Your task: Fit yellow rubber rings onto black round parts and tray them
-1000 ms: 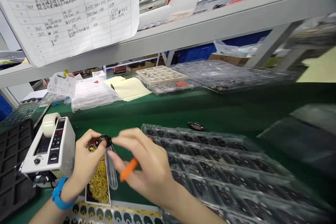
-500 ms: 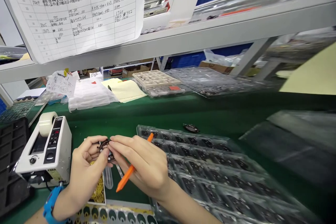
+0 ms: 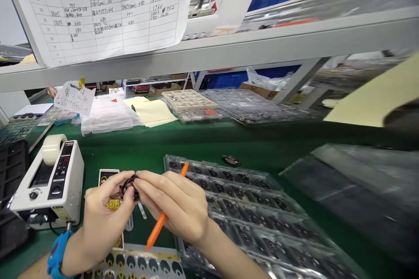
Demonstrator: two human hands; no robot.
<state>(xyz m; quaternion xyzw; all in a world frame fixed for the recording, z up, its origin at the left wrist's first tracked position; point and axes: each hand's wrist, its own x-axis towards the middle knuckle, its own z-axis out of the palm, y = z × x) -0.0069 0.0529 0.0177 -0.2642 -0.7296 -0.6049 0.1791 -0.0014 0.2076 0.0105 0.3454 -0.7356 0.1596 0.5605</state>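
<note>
My left hand (image 3: 101, 218), a blue strap (image 3: 58, 256) round its wrist, pinches a small black round part (image 3: 129, 187) between thumb and fingers. The fingertips of my right hand (image 3: 180, 209) meet the part's right edge. An orange pen-like stick (image 3: 158, 230) is tucked in my right hand, slanting down to the left. Fingers hide much of the black part. Below the hands, partly covered, is a narrow box (image 3: 102, 171) with yellow loops (image 3: 113, 204). A sheet of dark round stickers (image 3: 142, 265) lies nearest me.
A clear compartment tray (image 3: 167, 160) of black parts fills the right, with one loose black part (image 3: 231, 160) behind it. A white tape dispenser (image 3: 70, 183) stands left. A shelf beam (image 3: 212, 58) crosses above, with a handwritten sheet (image 3: 108, 13) hanging from it.
The view has shifted, so most bench items sit further left. The black part has turned and shows less of its face. Both hands stay together on it, the orange stick still in the right.
</note>
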